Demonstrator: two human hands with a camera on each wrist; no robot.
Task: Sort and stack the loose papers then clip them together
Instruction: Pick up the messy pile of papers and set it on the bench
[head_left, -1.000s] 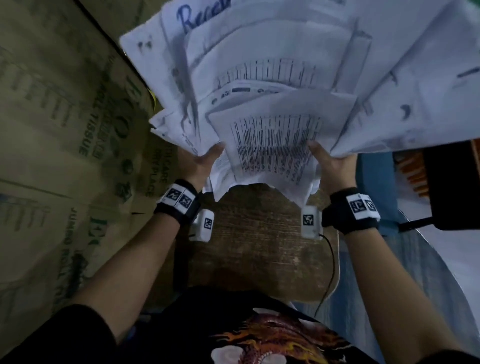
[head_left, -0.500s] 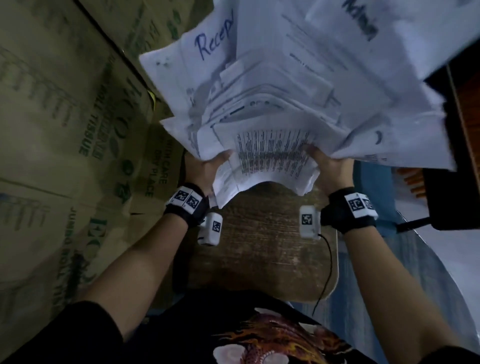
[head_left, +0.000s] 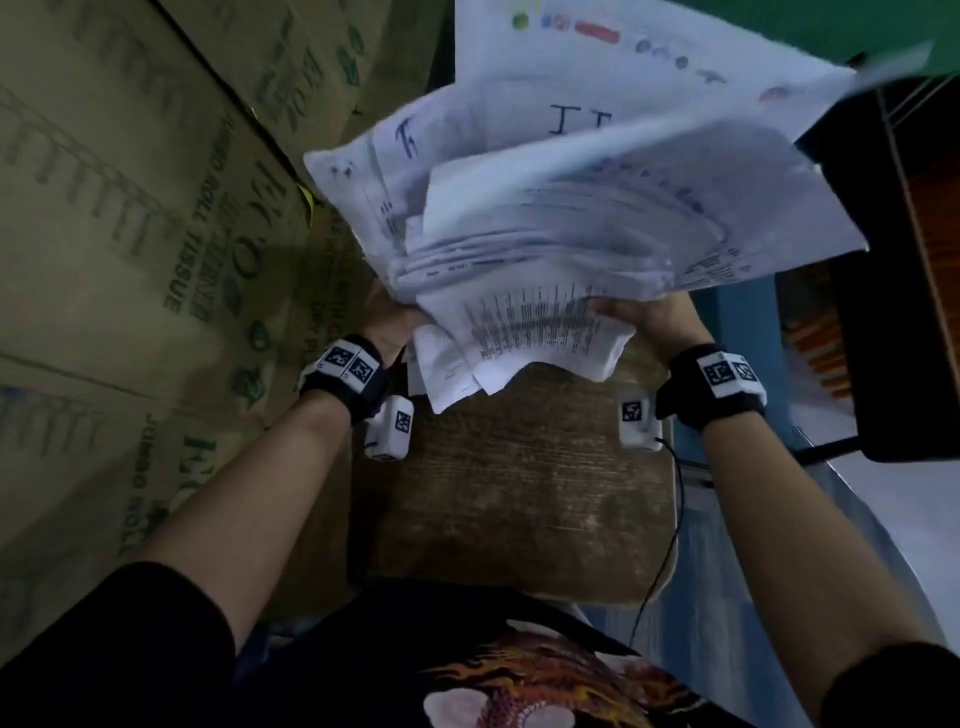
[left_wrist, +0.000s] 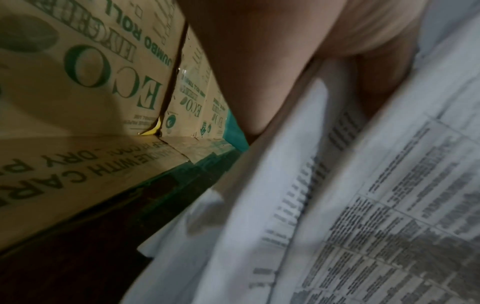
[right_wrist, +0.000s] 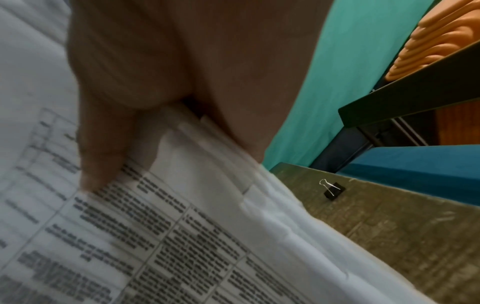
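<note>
A thick, untidy bundle of white papers (head_left: 571, 228) with printed tables and blue handwriting is held up in the air above a small wooden table (head_left: 519, 493). My left hand (head_left: 387, 325) grips the bundle's near left edge and my right hand (head_left: 649, 319) grips its near right edge, thumbs on the printed top sheet. The sheets fan out unevenly and blur. In the left wrist view my left hand (left_wrist: 337, 72) pinches the papers (left_wrist: 350, 216). In the right wrist view my right hand (right_wrist: 145, 98) pinches the papers (right_wrist: 194, 226), and a black binder clip (right_wrist: 333, 190) lies on the table (right_wrist: 415, 236) below.
Stacked cardboard cartons (head_left: 130, 260) printed with green lettering stand close on the left. A dark chair or frame (head_left: 893, 260) and an orange stack (head_left: 826, 353) sit on the right by a teal wall. A thin black cable (head_left: 670, 545) hangs off the table's right edge.
The bundle has been lifted and tipped away from me, and its far sheets have swung up and rightwards. Both hands keep their grip and have drawn slightly closer together.
</note>
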